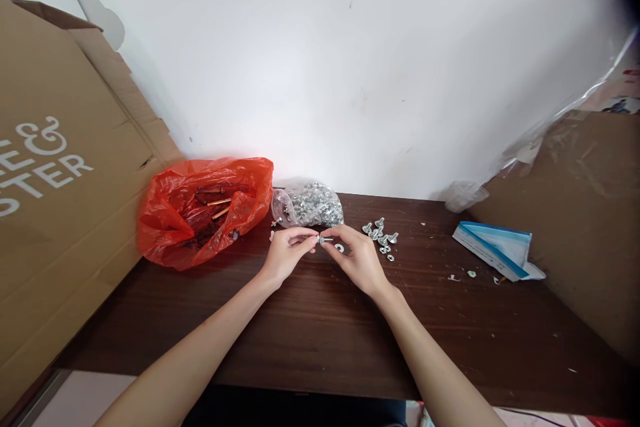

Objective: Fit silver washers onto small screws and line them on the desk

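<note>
Above the dark wooden table (310,340): both hands meet near the middle, around a small silver-coloured bolt (327,239).
Left hand (283,256): pinching the head end of the bolt between thumb and fingers.
Right hand (361,259): grasping the bolt from the other side with thumb and fingertips, the two hands' tips almost touching.
Bolt: lying roughly sideways in the grip, its shank pointing toward the right hand; finer detail is too small to tell.
Washer (339,248): pale and round, just beside the right fingers, partly covered by them.
Clear plastic bag (315,205): just beyond the hands, packed with small metal hardware.
Red plastic bag (159,233): open, left of the clear one, with dark pieces and copper-coloured rods (220,213) inside.
Loose bolts (383,240): a cluster on the tabletop right of the right hand, with small nuts (391,257) at its near edge.
Blue-and-white packet (495,248): farther right, near the cardboard (570,213).
Clear plastic cup (463,196): tipped over at the back.
Cardboard box (55,233): at left, with white lettering.
</note>
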Tool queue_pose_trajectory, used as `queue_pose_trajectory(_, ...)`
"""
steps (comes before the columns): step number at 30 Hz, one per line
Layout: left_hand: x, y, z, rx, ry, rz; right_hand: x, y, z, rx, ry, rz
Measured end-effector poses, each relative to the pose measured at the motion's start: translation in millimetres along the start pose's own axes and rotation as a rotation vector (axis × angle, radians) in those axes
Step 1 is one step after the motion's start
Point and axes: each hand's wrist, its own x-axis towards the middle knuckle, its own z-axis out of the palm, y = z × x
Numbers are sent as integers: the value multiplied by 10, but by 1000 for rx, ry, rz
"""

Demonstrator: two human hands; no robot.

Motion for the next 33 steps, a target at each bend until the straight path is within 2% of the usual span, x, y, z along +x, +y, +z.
queue_pose_trajectory(5,-4,-7,1,-35,-19,46,1,-2,-1,12,6,-4)
queue_pose_trajectory(12,-7,17,13,-46,-19,-64,0,-10,7,18,1,-19)
queue_pose_trajectory(22,-3,25,10,-57,-25,74,-1,4,18,30,10,-7)
queue_pose_trajectory(28,-7,30,25,-50,-9,-44,0,-10,18,16,17,-23)
queue_pose_trajectory(33,-1,22,15,-48,-21,-20,-2,2,21,22,16,-19)
